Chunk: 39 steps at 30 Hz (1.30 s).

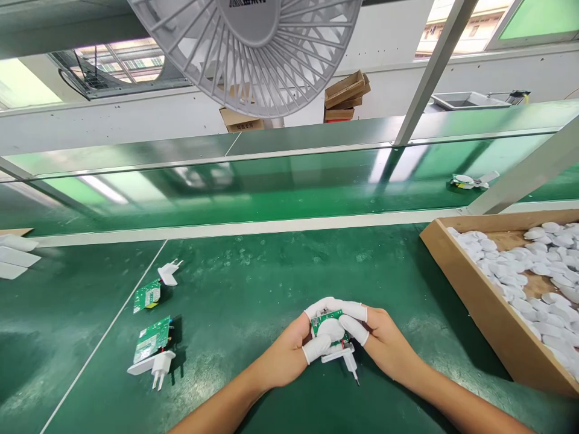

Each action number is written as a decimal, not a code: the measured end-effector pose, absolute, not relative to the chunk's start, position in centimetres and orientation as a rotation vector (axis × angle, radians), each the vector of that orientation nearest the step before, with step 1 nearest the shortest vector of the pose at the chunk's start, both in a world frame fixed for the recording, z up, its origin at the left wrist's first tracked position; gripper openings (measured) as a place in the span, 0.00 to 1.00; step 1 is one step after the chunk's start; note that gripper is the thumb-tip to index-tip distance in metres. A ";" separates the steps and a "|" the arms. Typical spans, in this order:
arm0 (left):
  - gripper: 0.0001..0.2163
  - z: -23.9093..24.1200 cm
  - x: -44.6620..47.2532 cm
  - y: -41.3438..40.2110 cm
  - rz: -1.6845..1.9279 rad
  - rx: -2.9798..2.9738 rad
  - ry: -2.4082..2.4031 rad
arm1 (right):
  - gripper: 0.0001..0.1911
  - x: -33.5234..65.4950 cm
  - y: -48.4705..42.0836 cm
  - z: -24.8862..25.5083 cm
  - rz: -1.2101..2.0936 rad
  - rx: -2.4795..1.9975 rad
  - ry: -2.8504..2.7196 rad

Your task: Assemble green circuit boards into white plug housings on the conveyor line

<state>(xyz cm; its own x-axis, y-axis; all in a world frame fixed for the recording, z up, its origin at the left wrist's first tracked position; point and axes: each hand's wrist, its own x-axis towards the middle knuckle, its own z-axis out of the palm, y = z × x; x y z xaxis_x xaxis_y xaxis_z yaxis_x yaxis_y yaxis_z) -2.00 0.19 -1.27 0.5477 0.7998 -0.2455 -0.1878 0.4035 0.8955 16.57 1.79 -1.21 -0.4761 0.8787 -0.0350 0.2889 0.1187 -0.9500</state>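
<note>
Both hands meet over the green mat at the lower middle, white finger cots on their fingertips. Between them is a green circuit board (335, 314) with a white oval piece (332, 329) lying on its face. My left hand (289, 355) grips the board's left side, its thumb against the oval piece. From the other side my right hand (380, 337) closes on the board's right edge, thumb also by the oval. A white plug piece with pins (348, 358) hangs below the board, joined by a red wire. Fingers behind the board are partly hidden.
Two more boards with white plugs, one nearer (152, 340) and one farther (147, 295), lie to the left. A cardboard box (470, 301) of white oval pieces stands at right. Beyond the mat's pale rail, another board assembly (468, 181) rests. A white fan (253, 54) hangs overhead.
</note>
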 end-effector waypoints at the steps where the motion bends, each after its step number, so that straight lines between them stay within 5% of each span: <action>1: 0.22 -1.2 -1.8 0.2 0.717 0.932 0.757 | 0.16 16.6 1.8 -1.2 1.380 -1.132 -1.836; 21: 0.24 -1.9 -1.9 0.1 0.726 0.903 0.759 | 0.17 16.4 1.5 -1.0 1.441 -1.153 -1.741; 32: 0.34 -2.3 -2.2 -0.1 0.643 0.838 0.661 | 0.15 16.5 1.7 -1.0 1.507 -1.141 -1.686; 39: 0.27 -2.0 -1.9 0.0 0.699 0.899 0.844 | 0.15 16.4 1.4 -1.4 1.490 -1.146 -1.700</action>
<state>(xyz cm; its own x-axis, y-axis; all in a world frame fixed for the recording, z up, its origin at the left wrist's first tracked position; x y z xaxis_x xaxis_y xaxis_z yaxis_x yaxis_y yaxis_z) -1.88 0.01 -1.99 0.4932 0.8074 -0.3237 -0.1674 0.4533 0.8755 16.41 1.45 -1.36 -0.4488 0.8878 -0.1017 0.2167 -0.0022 -0.9762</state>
